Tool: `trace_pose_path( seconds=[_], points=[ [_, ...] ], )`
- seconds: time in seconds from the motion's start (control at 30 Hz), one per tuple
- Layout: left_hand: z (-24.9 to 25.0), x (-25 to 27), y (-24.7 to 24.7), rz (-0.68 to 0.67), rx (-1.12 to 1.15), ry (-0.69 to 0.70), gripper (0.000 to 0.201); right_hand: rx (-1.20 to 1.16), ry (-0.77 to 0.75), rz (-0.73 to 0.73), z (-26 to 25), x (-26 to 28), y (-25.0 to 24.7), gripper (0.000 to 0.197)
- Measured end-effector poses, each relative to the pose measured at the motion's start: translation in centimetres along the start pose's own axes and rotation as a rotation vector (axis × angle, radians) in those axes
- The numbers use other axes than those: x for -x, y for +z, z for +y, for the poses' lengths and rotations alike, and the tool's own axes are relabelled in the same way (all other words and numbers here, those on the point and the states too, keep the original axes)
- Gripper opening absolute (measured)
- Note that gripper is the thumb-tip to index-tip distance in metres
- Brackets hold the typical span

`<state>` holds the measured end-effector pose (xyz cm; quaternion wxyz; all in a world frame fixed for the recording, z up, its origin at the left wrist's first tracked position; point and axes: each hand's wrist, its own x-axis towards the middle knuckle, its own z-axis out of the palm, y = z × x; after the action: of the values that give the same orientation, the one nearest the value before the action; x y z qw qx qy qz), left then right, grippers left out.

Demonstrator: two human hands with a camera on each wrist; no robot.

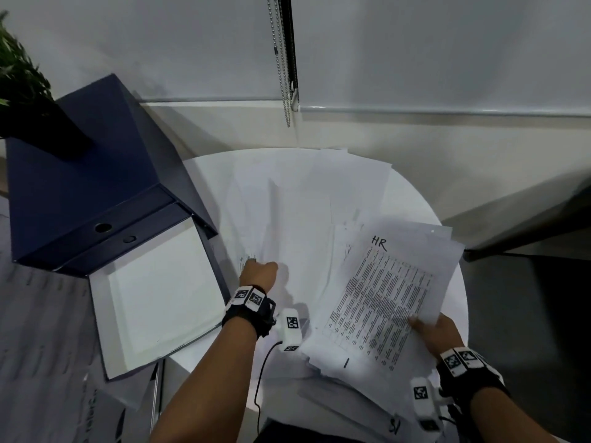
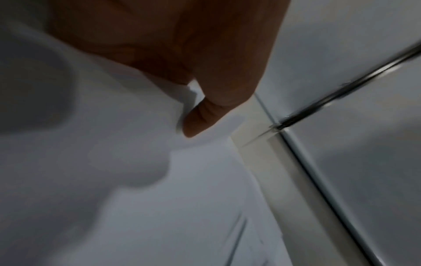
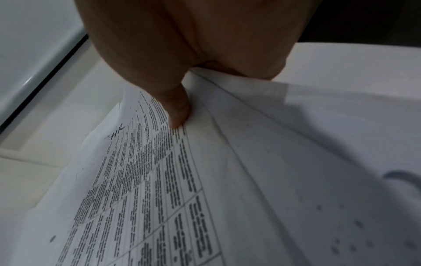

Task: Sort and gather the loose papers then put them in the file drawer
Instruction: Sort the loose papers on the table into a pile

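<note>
Round white table [image 1: 447, 276]: loose papers [image 1: 297, 219] spread across top.

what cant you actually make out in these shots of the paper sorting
- Left hand fingers: head view, hidden behind its own knuckles; left wrist view too blurred.
- Printed text on the HR sheet: too small and blurred in head and right wrist views.
- Lower sheets of the right hand stack: covered by the HR sheet.
</note>
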<state>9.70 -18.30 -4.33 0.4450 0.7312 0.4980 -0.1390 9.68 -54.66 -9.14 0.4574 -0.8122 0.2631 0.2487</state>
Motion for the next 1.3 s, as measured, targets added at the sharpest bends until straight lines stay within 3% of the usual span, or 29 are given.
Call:
trace_pose_path(
  seconds=[0.07, 0.17, 0.27, 0.33, 0.4, 0.47, 0.53, 0.63, 0.67, 0.77, 0.83, 0.97, 1.0, 1.1, 1.17, 1.23, 1.3],
  points=[
    [0.9, 1.7, -0.8, 0.037, -0.114, 0.149, 0.046, 0.001, -0.009, -0.009, -0.2, 0.1, -0.1, 0.031],
    [3.2, 5.5, -2.9, 0.205, -0.242, 0.394, 0.046, 0.037, -0.013, -0.024, -0.5, 0.1, -0.2, 0.032],
    [6.7, 9.4, -6.0, 0.358, -0.161, 0.708, 0.044, 0.065, -0.025, -0.047, -1.0, 0.0, -0.3, 0.031],
    [8.7, 11.6, -8.4, 0.282, 0.107, 0.845, 0.042, 0.082, -0.034, -0.058, -1.2, -0.1, -0.3, 0.030],
    [9.7, 13.3, -9.8, 0.028, 0.493, 0.926, 0.041, 0.091, -0.025, -0.068, -1.4, -0.3, -0.3, 0.032],
    [9.7, 13.2, -9.3, -0.217, 0.777, 0.892, 0.047, 0.085, -0.015, -0.086, -1.8, -0.2, -0.4, 0.033],
    [8.4, 11.1, -6.9, -0.333, 0.794, 0.745, 0.054, 0.050, -0.029, -0.115, -2.7, 0.6, -0.8, 0.032],
    [4.2, 7.9, -1.7, -0.234, 0.244, 0.439, 0.086, 0.013, -0.051, -0.142, -2.8, 0.8, -1.1, 0.044],
    [2.5, 7.3, -0.1, -0.244, 0.093, 0.398, 0.086, -0.001, -0.049, -0.134, -2.3, 0.2, -1.0, 0.047],
    [-1.0, 6.6, 3.5, -0.321, -0.068, 0.438, 0.069, -0.057, 0.025, -0.126, -0.7, -1.5, -0.9, 0.043],
    [-1.9, 6.4, 4.7, -0.336, -0.151, 0.412, 0.069, -0.144, 0.073, -0.109, -0.1, -2.3, -0.9, 0.044],
    [-1.7, 6.3, 6.9, -0.340, -0.221, 0.412, 0.079, -0.324, 0.098, -0.135, 0.5, -2.6, -0.8, 0.087],
    [-1.6, 6.3, 7.5, -0.345, -0.247, 0.434, 0.079, -0.297, 0.056, -0.163, 0.4, -2.5, -0.7, 0.085],
    [-0.9, 6.0, 9.0, -0.397, -0.376, 0.450, 0.077, -0.041, -0.064, -0.150, -1.6, -0.4, -0.6, 0.049],
    [-0.2, 4.9, 9.3, -0.304, -0.452, 0.488, 0.069, 0.046, -0.066, -0.094, -1.5, -0.5, -0.3, 0.041],
    [1.5, 2.8, 8.4, -0.081, -0.389, 0.487, 0.057, 0.066, -0.042, -0.068, -1.1, -1.0, 0.0, 0.041],
    [4.0, -0.3, 6.2, 0.127, -0.275, 0.395, 0.057, 0.049, -0.017, -0.067, -0.8, -1.3, 0.0, 0.037]
  ],
)
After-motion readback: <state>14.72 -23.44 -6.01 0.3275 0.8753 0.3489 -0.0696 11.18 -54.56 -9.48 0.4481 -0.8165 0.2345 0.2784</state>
